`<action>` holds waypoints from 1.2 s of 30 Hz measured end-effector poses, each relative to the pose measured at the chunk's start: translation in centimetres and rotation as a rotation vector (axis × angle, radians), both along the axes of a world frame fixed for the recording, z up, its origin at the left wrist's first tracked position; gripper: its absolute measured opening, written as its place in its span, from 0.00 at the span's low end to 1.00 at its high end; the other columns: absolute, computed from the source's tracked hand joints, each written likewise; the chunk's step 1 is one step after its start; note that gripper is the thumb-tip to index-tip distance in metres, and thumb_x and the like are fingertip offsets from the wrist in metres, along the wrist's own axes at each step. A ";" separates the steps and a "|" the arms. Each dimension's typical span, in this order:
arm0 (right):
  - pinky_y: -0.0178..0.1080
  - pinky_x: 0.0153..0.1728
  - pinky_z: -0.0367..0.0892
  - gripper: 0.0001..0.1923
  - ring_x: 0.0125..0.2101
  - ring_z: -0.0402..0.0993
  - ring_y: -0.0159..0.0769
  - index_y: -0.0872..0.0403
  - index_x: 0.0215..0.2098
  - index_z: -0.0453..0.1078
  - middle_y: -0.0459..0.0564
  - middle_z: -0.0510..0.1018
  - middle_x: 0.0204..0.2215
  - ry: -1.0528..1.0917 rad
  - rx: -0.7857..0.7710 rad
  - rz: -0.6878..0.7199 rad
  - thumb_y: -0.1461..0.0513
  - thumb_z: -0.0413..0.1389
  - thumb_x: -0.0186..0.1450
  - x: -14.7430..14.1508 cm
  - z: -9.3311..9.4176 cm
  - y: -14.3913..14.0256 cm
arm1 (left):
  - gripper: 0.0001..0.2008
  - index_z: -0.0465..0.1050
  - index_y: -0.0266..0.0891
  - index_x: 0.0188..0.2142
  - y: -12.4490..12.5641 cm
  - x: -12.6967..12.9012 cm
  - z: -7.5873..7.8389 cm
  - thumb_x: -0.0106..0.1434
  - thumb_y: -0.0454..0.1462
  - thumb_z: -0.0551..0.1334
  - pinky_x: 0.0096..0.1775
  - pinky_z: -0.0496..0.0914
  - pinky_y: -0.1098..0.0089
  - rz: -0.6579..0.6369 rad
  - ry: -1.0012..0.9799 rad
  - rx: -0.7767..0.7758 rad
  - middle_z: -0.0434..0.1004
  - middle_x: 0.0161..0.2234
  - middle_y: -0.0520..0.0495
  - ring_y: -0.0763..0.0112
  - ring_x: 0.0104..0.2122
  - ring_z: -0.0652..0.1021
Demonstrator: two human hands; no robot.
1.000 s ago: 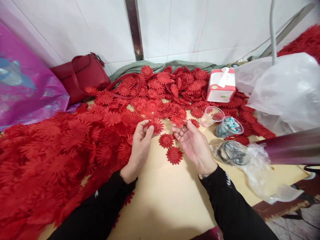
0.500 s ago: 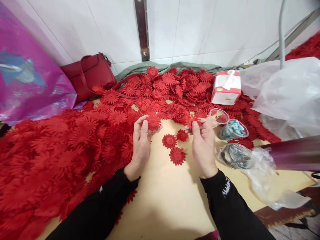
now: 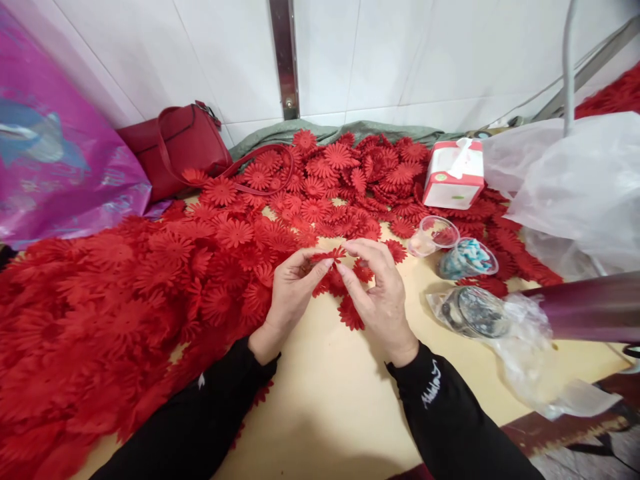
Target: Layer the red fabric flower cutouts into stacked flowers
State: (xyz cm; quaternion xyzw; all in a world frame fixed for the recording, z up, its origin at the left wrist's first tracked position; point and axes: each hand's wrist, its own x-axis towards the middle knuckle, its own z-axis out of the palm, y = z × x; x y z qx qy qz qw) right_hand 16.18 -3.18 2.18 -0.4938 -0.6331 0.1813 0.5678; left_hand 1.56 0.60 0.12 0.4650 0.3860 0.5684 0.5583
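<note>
A red artificial flower (image 3: 334, 254), seen nearly edge-on, is pinched between the thumb and fingers of my left hand (image 3: 294, 287). My right hand (image 3: 381, 290) meets it from the right, thumb and forefinger closed about its edge. Below the hands several single flowers lie on the pale table (image 3: 320, 387), partly hidden by my fingers; one of them (image 3: 352, 313) shows beside my right thumb. Another flower (image 3: 396, 251) rests just beyond my right knuckles. A large heap of the same red flowers (image 3: 115, 293) spreads to the left and across the back.
At the back right stands a tissue box (image 3: 454, 175). Nearer are a clear cup (image 3: 440, 232), a cup with blue-white contents (image 3: 466, 259), a bagged container (image 3: 477, 312) and a purple cylinder (image 3: 587, 307). A red handbag (image 3: 193, 147) and purple bag (image 3: 65, 147) sit at left.
My right hand has let go of its flower, which now lies on the table, and moved left to the flower in my left hand. My left hand has shifted slightly right, tilting its flower.
</note>
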 end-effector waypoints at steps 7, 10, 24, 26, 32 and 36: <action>0.55 0.62 0.71 0.16 0.55 0.74 0.45 0.42 0.55 0.75 0.53 0.75 0.53 0.040 -0.012 -0.014 0.61 0.62 0.70 -0.4 0.3 -0.3 | 0.16 0.76 0.41 0.30 -0.2 -0.1 0.3 0.55 0.46 0.78 0.39 0.72 0.71 -0.036 0.024 0.020 0.78 0.31 0.53 0.73 0.32 0.74; 0.51 0.61 0.71 0.07 0.56 0.74 0.43 0.44 0.46 0.79 0.52 0.76 0.51 0.151 -0.106 0.055 0.60 0.62 0.70 -0.3 0.1 -0.2 | 0.16 0.77 0.41 0.30 -0.3 -0.2 0.3 0.57 0.48 0.76 0.38 0.71 0.71 -0.060 0.040 0.025 0.77 0.30 0.53 0.73 0.31 0.73; 0.40 0.46 0.71 0.09 0.43 0.76 0.38 0.50 0.36 0.77 0.49 0.80 0.42 0.381 -0.345 0.210 0.53 0.64 0.68 0.1 -0.2 0.3 | 0.19 0.75 0.41 0.27 -0.4 -0.5 0.8 0.61 0.52 0.72 0.34 0.66 0.70 -0.080 0.149 0.112 0.71 0.26 0.53 0.73 0.27 0.67; 0.39 0.45 0.70 0.09 0.41 0.74 0.36 0.50 0.36 0.76 0.48 0.79 0.41 0.410 -0.338 0.208 0.54 0.63 0.69 0.2 -0.3 0.3 | 0.21 0.72 0.40 0.26 -0.4 -0.4 0.8 0.61 0.52 0.72 0.33 0.65 0.70 -0.093 0.147 0.106 0.69 0.25 0.54 0.74 0.26 0.66; 0.36 0.37 0.63 0.10 0.31 0.65 0.32 0.50 0.34 0.72 0.41 0.72 0.30 0.625 -0.347 0.124 0.55 0.65 0.67 -0.3 -0.6 0.4 | 0.22 0.68 0.39 0.25 -0.3 0.0 0.8 0.60 0.52 0.73 0.33 0.64 0.72 -0.084 0.141 0.096 0.65 0.25 0.55 0.75 0.27 0.64; 0.36 0.38 0.63 0.11 0.32 0.66 0.31 0.50 0.34 0.71 0.41 0.72 0.31 0.807 -0.309 0.064 0.54 0.66 0.65 -0.3 -1.4 1.0 | 0.22 0.68 0.39 0.25 -0.4 0.1 0.6 0.60 0.51 0.73 0.32 0.64 0.73 -0.036 0.134 0.113 0.64 0.25 0.56 0.76 0.26 0.64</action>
